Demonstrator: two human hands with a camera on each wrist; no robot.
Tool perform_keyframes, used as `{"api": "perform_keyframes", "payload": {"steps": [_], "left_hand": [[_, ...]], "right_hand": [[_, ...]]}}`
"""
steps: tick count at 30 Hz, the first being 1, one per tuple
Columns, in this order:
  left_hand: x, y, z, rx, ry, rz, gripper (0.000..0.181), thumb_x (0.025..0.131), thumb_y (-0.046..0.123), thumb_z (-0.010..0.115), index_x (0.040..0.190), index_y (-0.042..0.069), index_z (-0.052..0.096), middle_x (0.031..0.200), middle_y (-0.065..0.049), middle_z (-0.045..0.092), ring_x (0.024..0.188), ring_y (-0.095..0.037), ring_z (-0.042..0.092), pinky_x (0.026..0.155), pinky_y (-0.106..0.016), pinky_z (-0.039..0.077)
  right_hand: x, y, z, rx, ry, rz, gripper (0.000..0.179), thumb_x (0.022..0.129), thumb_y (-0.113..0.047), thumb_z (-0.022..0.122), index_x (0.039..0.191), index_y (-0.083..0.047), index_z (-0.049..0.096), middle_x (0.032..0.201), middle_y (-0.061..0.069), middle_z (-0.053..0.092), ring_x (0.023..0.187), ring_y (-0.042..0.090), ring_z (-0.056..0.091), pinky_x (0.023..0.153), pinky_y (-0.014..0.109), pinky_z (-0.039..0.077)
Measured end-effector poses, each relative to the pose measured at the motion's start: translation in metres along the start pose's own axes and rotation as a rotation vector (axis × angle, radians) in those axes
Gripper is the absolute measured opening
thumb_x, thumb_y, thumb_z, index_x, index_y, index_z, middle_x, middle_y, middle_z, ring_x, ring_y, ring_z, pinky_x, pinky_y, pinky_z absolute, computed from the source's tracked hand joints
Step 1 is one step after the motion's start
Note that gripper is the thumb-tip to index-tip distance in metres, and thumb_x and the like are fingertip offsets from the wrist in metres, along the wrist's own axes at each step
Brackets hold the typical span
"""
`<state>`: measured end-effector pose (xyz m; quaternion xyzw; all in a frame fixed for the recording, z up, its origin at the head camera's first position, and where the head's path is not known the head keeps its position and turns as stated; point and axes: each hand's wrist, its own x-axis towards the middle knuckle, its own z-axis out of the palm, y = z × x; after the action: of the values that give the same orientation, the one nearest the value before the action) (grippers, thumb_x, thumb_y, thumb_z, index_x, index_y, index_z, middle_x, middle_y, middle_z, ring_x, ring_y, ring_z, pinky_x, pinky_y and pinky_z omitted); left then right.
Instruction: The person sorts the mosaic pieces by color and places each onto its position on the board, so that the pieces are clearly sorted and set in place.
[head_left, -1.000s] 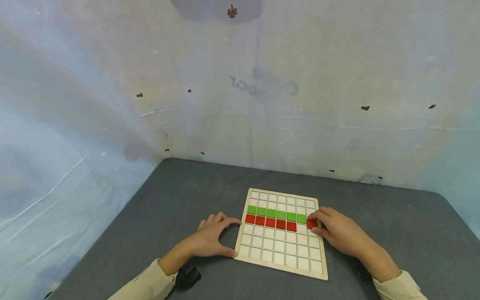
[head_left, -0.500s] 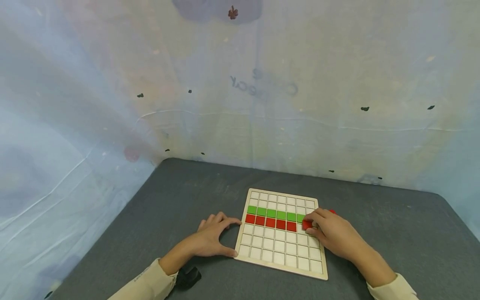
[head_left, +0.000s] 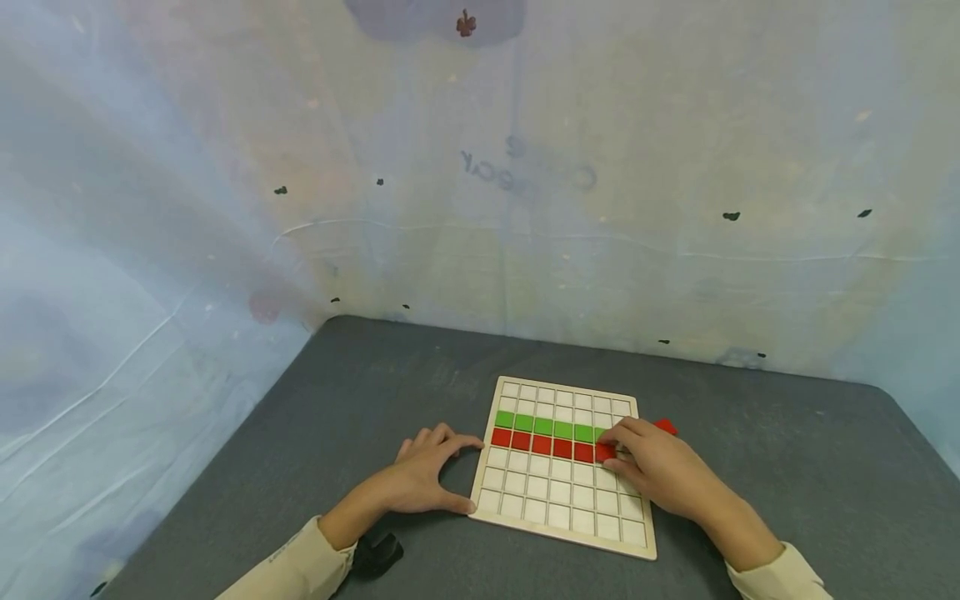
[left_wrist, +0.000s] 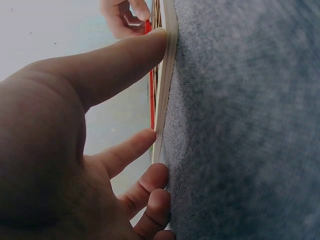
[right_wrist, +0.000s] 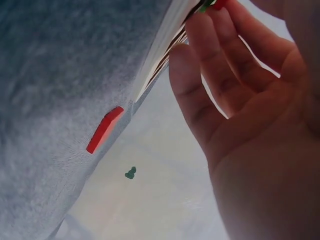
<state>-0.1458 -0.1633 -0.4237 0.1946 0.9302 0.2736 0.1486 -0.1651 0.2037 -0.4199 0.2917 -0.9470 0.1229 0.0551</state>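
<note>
A pale wooden grid board (head_left: 558, 540) lies on the table, with a row of green square tiles (head_left: 543, 427) and a row of red square tiles (head_left: 542, 444) in its cells. My right hand (head_left: 667, 468) pinches a red tile (head_left: 604, 452) between thumb and fingers, at the right end of the red row. Whether that tile is seated in its cell, I cannot tell. With thumb and index finger spread apart, my left hand (head_left: 412, 483) touches the board's left edge; its fingers (left_wrist: 130, 150) show against that edge in the left wrist view.
Another red tile (head_left: 666, 427) lies on the dark grey table (head_left: 405, 375) just right of the board; the right wrist view shows this loose tile (right_wrist: 105, 130) too. A black object (head_left: 377, 557) sits by my left wrist. A pale patterned sheet (head_left: 570, 275) hangs behind the table.
My right hand has moved left with the red tile, from the last column to the cell beside the red row. The loose red tile beyond it has come into sight. My left hand stays put.
</note>
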Motion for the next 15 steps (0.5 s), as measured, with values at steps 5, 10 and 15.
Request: {"api": "perform_keyframes", "payload": {"steps": [5,10,15], "left_hand": [[0.0002,0.0001,0.0,0.004,0.003,0.004,0.08,0.073,0.052,0.084,0.143,0.037,0.048,0.109,0.006,0.045,0.097,-0.016,0.035,0.078,-0.039,0.023],[0.0001,0.0011,-0.0007,0.0,0.003,0.002,0.081,0.073,0.052,0.085,0.143,0.035,0.048,0.109,0.005,0.045,0.097,-0.016,0.035,0.078,-0.04,0.023],[-0.0006,0.0026,-0.0013,-0.003,-0.001,-0.004,0.081,0.073,0.051,0.085,0.143,0.034,0.049,0.109,0.005,0.045,0.097,-0.016,0.035,0.078,-0.04,0.024]], "right_hand": [[0.0001,0.0017,-0.0012,0.0,-0.021,0.012,0.023,0.092,-0.034,0.071,0.114,-0.026,0.067,0.111,-0.009,0.064,0.096,0.007,0.064,0.079,0.031,0.054],[0.0002,0.0023,-0.0009,0.0,-0.023,0.006,0.024,0.092,-0.035,0.071,0.114,-0.026,0.068,0.112,-0.009,0.064,0.096,0.007,0.063,0.079,0.032,0.054],[0.0,0.0023,-0.0008,0.0,-0.027,0.01,0.025,0.092,-0.036,0.071,0.114,-0.025,0.068,0.112,-0.009,0.064,0.097,0.007,0.062,0.081,0.033,0.054]]}}
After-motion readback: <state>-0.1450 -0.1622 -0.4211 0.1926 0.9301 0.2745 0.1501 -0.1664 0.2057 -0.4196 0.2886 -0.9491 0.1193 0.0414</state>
